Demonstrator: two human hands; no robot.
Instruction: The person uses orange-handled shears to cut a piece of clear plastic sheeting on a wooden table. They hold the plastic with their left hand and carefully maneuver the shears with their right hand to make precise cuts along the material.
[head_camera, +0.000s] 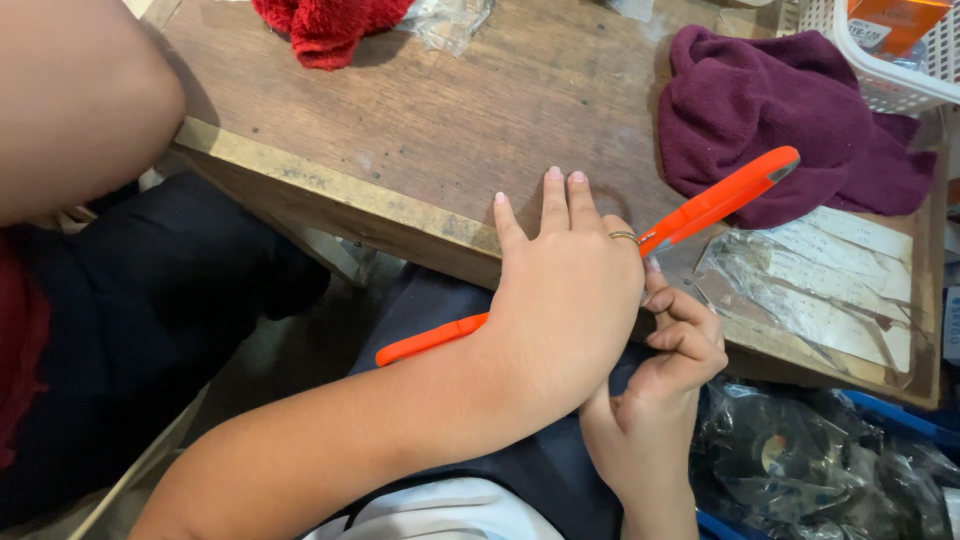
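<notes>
A long orange tool (722, 197) lies slantwise over the front edge of a worn wooden table (420, 120). Its far end points at a maroon cloth; its near end (425, 341) sticks out past the edge. My left hand (560, 290) lies palm down on top of the tool's middle, fingers stretched onto the table, and a ringed finger curls at the tool. My right hand (665, 375) sits just below the table edge with its fingers curled. One fingertip touches the tool beside the ring. The stretch of tool under my left hand is hidden.
A maroon cloth (760, 110) and a white basket (885, 85) holding an orange box sit at the back right. Clear bags of paper cards (830, 305) lie at the right edge, a red cloth (325, 30) at the back. Another person's arm (70, 100) reaches in at the upper left. Dark bagged items (800, 450) are below.
</notes>
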